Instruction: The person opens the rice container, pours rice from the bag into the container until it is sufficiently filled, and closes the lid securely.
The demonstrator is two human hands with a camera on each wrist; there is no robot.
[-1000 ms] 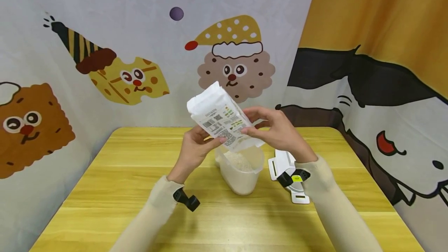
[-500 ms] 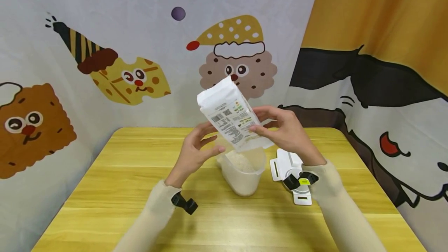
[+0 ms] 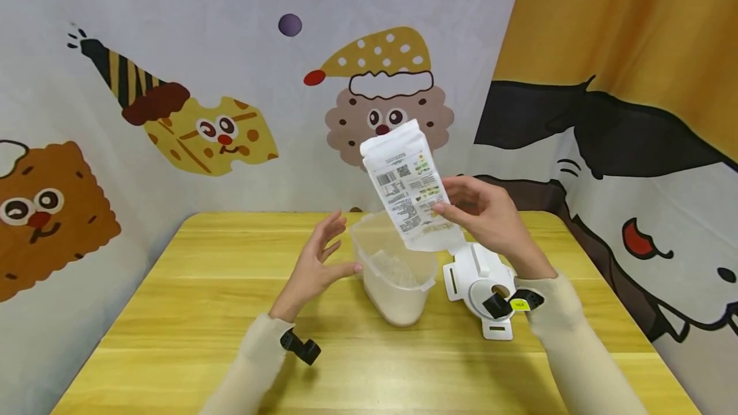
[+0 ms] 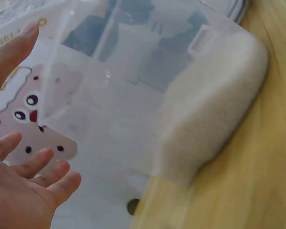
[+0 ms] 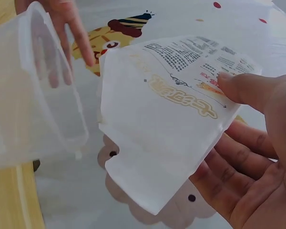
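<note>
A white printed paper bag [image 3: 409,187] is held by its right edge in my right hand [image 3: 490,219], thumb in front and fingers behind. It tilts above a translucent plastic container [image 3: 398,293], and in the right wrist view its torn end [image 5: 138,191] shows. Pale grain, which looks like rice [image 4: 214,95], fills the lower part of the container standing on the table. Beside the container's left side, my left hand [image 3: 314,268] hovers with spread fingers, holding nothing; the left wrist view shows its fingers [image 4: 43,167] apart from the wall.
A white plastic lid-like piece [image 3: 478,274] with slotted tabs lies on the wooden table [image 3: 230,312], right of the container and partly under my right wrist. A cartoon-printed curtain [image 3: 230,50] rises behind the table's back edge and along its sides.
My left hand has let go of the bag and moved down and left beside the container. My right hand has carried the bag to the right, and it now stands more upright.
</note>
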